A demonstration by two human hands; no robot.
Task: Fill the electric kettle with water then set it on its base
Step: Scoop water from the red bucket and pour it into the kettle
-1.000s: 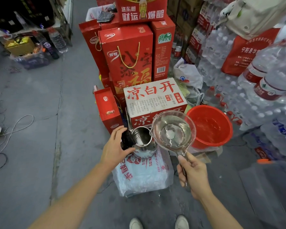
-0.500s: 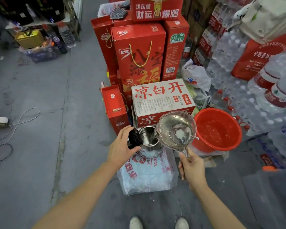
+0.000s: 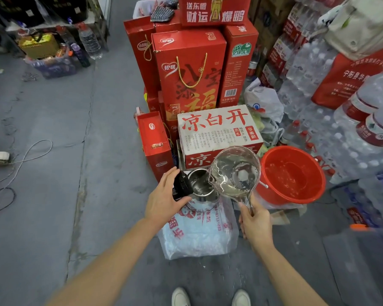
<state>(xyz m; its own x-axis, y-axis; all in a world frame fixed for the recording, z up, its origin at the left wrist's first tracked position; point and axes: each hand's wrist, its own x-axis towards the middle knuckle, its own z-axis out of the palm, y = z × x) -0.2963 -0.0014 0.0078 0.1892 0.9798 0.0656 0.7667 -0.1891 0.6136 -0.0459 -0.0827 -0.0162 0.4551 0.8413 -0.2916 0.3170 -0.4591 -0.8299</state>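
Observation:
A steel electric kettle [image 3: 200,191] stands on a white plastic-wrapped pack [image 3: 199,230] on the floor, its black lid flipped up. My left hand [image 3: 164,199] grips the kettle's black handle and lid. My right hand [image 3: 255,224] holds the handle of a clear plastic water ladle [image 3: 234,173], which has water in it. The ladle is tilted left, its spout over the kettle's open mouth. The kettle's base is not in view.
A red bucket [image 3: 290,175] with water stands just right of the ladle. Behind the kettle are a white carton [image 3: 217,131] and stacked red gift boxes [image 3: 188,74]. Packs of bottled water [image 3: 341,120] fill the right side. Cables [image 3: 20,160] lie on the grey floor at left.
The ladle has moved left from beside the bucket and tilted, so its spout now sits over the kettle's mouth. My left hand has kept its hold on the kettle.

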